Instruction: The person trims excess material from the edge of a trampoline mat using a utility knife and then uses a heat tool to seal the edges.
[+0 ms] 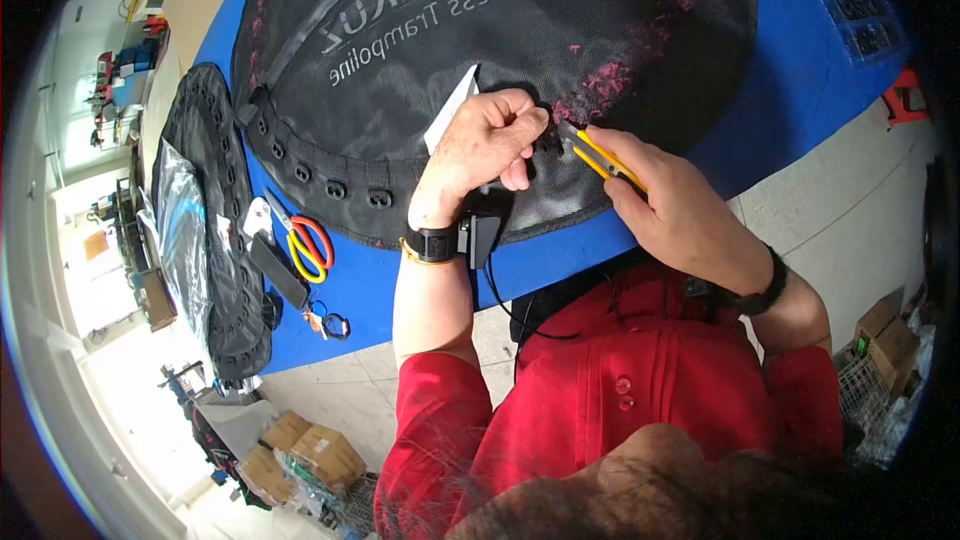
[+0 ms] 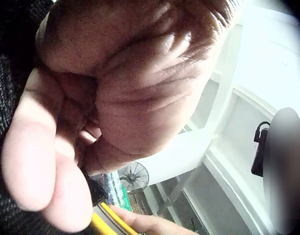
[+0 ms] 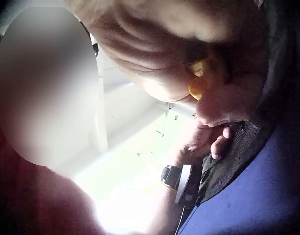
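Note:
A black trampoline mat (image 1: pixel 420 100) with mirrored white lettering lies in front of me, pink thread scraps (image 1: pixel 605 88) scattered over it. My left hand (image 1: pixel 485 140) is curled low over the mat, thumb and forefinger pinching a bit of its black fabric; the pinch is mostly hidden behind the fingers. In my right hand (image 1: pixel 675 200) is a yellow utility knife (image 1: pixel 605 158), its front end pointing at the left fingertips and close to the pinched fabric. Behind the left hand a white pointed piece (image 1: pixel 455 108) sticks up.
Blue covering (image 1: pixel 560 255) shows under the mat. Scissors with red and yellow handles (image 1: pixel 305 245) lie at the left beside a black case (image 1: pixel 277 270). A second black mat (image 1: pixel 225 210), partly under clear plastic (image 1: pixel 183 240), lies farther left. Cardboard boxes (image 1: pixel 325 455) stand on the floor.

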Motion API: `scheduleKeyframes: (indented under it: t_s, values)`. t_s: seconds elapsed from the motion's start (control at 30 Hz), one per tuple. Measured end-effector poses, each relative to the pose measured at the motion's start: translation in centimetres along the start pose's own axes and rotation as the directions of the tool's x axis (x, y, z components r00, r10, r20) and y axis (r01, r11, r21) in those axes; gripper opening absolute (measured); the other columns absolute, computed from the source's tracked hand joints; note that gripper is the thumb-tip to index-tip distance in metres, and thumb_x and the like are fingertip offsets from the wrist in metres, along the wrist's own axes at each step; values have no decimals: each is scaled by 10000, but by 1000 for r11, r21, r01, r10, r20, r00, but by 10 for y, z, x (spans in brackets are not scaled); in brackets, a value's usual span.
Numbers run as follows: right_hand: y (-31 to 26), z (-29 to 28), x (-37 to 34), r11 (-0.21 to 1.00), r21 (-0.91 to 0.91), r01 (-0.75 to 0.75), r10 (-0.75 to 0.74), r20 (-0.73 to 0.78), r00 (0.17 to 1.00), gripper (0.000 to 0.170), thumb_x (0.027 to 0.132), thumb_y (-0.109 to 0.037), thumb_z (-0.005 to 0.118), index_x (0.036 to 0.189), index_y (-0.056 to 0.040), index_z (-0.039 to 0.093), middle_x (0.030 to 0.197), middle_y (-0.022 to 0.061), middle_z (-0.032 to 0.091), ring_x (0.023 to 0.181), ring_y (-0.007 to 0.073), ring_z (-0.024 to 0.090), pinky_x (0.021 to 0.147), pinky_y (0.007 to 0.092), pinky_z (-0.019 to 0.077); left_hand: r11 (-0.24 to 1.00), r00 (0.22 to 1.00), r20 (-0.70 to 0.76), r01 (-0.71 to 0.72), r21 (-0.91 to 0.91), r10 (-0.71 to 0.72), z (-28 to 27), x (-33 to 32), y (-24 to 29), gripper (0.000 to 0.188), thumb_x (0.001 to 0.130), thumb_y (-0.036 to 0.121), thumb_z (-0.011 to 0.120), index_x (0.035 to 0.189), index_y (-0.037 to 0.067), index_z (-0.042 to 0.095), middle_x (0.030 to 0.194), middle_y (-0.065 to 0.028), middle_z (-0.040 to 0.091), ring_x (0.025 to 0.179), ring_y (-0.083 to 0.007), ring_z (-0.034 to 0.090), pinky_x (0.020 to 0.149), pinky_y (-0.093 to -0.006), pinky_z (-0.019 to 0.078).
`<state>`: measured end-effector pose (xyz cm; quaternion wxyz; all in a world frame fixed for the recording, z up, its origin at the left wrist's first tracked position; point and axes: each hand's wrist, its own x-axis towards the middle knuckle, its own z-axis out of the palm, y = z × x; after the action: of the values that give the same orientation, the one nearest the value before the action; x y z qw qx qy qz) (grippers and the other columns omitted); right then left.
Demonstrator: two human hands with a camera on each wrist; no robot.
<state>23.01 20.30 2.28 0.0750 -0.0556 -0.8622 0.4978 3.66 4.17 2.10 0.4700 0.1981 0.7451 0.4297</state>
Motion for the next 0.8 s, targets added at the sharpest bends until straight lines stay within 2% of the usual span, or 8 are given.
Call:
scheduleKeyframes:
  t_s: [0.13,0.3,0.43,0.53,0.63,0.8]
  values:
    - [-4,-8,-5,999,8,-36,36,74,997,450,953,-18,594,1396,20,525,1204,291,674,1101,462,665,937,510,552,1000,1000,-19,20,23,-20,2,-1,4,335,1051,236,625,775,49,588,658,-11,603,481,-98,641,442,-240,497]
    - [1,-2,-13,1000,-2,12,-12,65,998,459,956,-28,592,1408,6,521,1198,283,674,1075,465,668,923,525,552,997,998,-63,4,76,1,7,-1,3,359,1042,270,647,767,47,589,592,-14,594,476,-97,636,438,-251,494]
    - [-4,1,-18,1000,-25,5,-4,40,999,461,959,-31,593,1413,-1,521,1219,281,665,1074,464,668,915,534,554,969,993,-117,25,245,4,15,-10,19,360,1045,302,665,784,71,574,608,4,599,475,-83,616,445,-234,471]
    - [-6,0,-19,998,-42,-51,54,70,996,462,961,-34,597,1416,-3,521,1229,284,661,1087,462,665,914,538,555,951,993,-120,30,307,8,17,-10,20,362,1032,302,691,789,64,566,609,-4,610,486,-86,624,454,-236,477]
    - [2,5,-21,998,-58,15,-14,16,1000,464,959,-32,600,1416,-2,521,1224,284,664,1097,465,663,920,534,555,981,996,-92,5,193,13,14,-7,10,314,1040,263,681,831,64,558,631,-15,622,509,-94,644,474,-247,511]
    - [0,-1,-20,1000,24,-5,4,23,1000,451,956,-11,598,1401,18,536,1265,280,661,1150,459,651,966,499,549,996,999,-31,-35,87,37,9,-9,1,234,1062,195,632,889,66,541,683,-34,649,577,-114,694,520,-264,565]
